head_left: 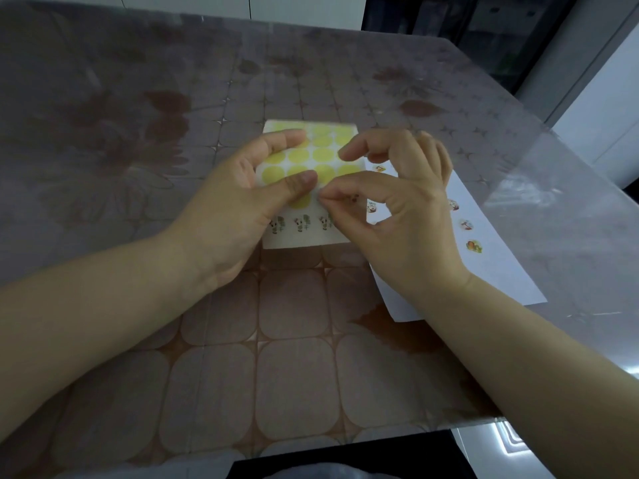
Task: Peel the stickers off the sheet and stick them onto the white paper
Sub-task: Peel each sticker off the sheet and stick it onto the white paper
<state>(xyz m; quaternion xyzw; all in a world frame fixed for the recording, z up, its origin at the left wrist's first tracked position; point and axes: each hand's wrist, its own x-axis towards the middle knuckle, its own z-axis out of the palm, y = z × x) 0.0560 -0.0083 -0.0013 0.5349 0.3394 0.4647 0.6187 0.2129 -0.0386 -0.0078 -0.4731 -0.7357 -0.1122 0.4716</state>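
At the centre of the frame, the sticker sheet (311, 157) was held over the tabletop (294, 323) by the left hand (235, 209), whose thumb (301, 183) was pressed on the sheet's face while the fingers were curled behind it. Yellow circles filled its upper part; small printed figures ran along its lower edge. The grip of the right hand (408, 223) was closed, thumb and forefinger tips together on what appeared to be a small printed sticker (351, 198) at the sheet's right edge; the other fingers were raised. The white paper (491, 271) lay flat to the right of that grip, partly hidden beneath the right hand, its long axis running from upper left to lower right. Several placed stickers (474, 246) were seen along it. The right hand was the nearer, so a short rightward carry was judged sufficient.
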